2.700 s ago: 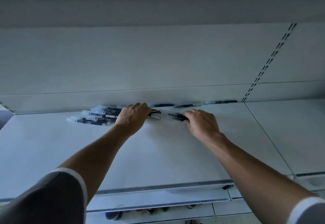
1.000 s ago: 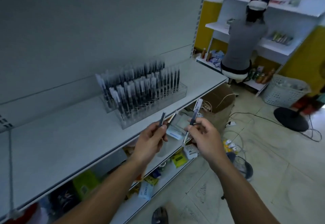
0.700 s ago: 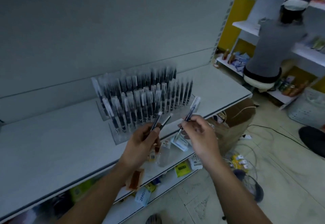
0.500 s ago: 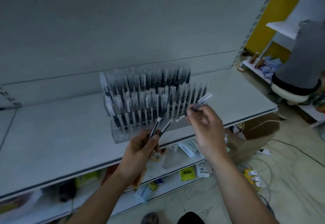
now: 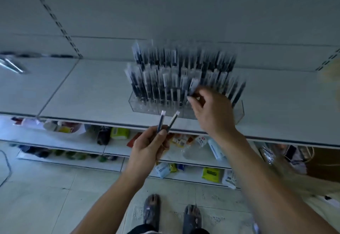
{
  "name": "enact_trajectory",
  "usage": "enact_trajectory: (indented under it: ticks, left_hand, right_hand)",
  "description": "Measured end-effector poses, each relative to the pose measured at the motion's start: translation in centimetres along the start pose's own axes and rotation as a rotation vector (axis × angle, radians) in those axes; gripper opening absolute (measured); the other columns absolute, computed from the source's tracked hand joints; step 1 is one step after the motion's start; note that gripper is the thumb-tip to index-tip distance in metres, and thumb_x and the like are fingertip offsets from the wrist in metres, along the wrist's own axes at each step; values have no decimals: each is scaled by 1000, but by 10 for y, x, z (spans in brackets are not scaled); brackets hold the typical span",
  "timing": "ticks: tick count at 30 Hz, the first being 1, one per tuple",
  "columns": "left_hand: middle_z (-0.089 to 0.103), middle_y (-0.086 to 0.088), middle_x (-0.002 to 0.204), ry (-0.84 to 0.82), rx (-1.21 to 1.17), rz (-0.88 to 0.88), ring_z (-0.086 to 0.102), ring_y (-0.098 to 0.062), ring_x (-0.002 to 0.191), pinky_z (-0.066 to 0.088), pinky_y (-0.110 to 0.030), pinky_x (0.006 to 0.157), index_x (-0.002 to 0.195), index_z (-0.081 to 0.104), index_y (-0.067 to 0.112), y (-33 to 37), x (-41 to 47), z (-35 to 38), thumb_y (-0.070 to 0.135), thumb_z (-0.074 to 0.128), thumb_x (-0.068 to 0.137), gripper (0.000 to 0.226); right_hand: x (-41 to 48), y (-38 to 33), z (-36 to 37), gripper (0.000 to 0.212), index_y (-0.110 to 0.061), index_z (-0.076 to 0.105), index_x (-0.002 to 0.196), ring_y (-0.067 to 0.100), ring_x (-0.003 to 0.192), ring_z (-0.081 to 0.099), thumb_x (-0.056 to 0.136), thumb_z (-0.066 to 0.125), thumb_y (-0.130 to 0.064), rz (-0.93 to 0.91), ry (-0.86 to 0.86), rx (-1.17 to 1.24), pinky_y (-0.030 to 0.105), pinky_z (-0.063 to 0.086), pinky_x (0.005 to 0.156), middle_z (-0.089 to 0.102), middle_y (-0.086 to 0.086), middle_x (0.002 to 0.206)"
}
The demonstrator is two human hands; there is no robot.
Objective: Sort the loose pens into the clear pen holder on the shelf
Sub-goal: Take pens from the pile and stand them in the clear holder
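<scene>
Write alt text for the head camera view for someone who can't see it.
A person's right hand pinches a pen at a clear pen holder packed with upright pens on a white shelf; the left hand holds two more pens.

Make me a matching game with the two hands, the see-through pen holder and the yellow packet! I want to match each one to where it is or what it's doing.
Column one:
1. left hand
2. right hand
3. clear pen holder
4. yellow packet

Column two:
A. lies on the bottom shelf
B. stands on the white shelf, holding rows of upright pens
C. pinches one pen at the holder
D. grips two pens in front of the shelf edge

Right pairs: 1-D, 2-C, 3-B, 4-A.
</scene>
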State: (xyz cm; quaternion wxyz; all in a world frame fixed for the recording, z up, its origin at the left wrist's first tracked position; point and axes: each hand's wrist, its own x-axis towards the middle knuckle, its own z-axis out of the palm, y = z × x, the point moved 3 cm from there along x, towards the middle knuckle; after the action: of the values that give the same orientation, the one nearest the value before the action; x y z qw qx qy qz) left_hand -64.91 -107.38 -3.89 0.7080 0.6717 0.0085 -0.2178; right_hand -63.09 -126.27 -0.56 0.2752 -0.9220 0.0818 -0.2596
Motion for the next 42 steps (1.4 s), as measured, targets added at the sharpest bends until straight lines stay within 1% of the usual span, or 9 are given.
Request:
enact_trajectory:
  ticks: [6,13,17,22,26,31,36,39,42]
  left_hand:
    - [55,-5,68,5,-45,-1,41,-6,49,33,-14,45,102,64,7,2,-8,2,16,52,96,16]
    - [56,-5,71,-84,-69,11,36,-12,52,27,-25,50,103,64,12,5,-1,-8,21,52,97,17]
    - [55,-3,66,-144,-83,16,36,-11,49,26,-23,47,102,64,11,11,2,-6,23,51,98,18]
    - [54,-4,67,-247,-44,3,34,-10,49,26,-20,46,99,63,10,17,1,6,25,50,98,19]
    - [54,-3,67,-350,-13,-23,35,-8,47,27,-18,43,108,63,10,19,-1,15,23,49,99,21]
    - [66,-2,73,-344,68,-22,43,-11,53,31,-23,50,105,69,22,23,3,11,32,44,101,27]
    - [58,0,71,-152,28,-33,38,-11,53,26,-27,52,106,67,21,16,10,-8,30,39,103,30]
    - [54,2,66,-182,25,-47,35,-11,53,25,-28,52,108,65,19,13,5,-2,27,39,103,27]
    - [57,0,69,-202,51,-52,37,-11,53,27,-28,52,107,64,15,10,3,0,27,41,102,26]
  right_hand:
    - [5,-1,8,21,-11,64,94,20,69,65,89,67,-31,78,-28,-76,31,53,59,72,3,84]
    - [3,-10,8,22,-13,67,97,16,71,63,89,66,-34,196,-90,-91,24,46,58,71,0,88]
    - [-32,-23,-16,24,-14,66,108,-1,69,55,91,64,-31,222,73,72,12,46,61,65,-8,91]
    - [-78,-44,-19,28,-18,65,116,1,86,57,89,66,-12,57,43,115,14,50,76,55,-9,112]
    - [-75,-41,-15,30,-14,66,113,14,104,56,84,69,-5,-45,-34,-17,29,53,80,52,-1,120]
    - [-68,-25,-32,19,-14,71,102,12,87,61,83,71,-17,-92,-45,-128,30,56,74,62,1,109]
    - [-45,-4,-52,34,-14,71,103,-3,75,51,88,57,-41,155,116,19,6,43,67,53,-1,104]
    - [-26,-8,-43,22,-11,68,93,12,74,57,94,58,-30,164,121,87,21,47,67,59,-2,86]
    - [-12,-6,-28,19,-8,65,93,14,73,63,93,62,-27,207,131,128,33,55,69,68,-1,84]
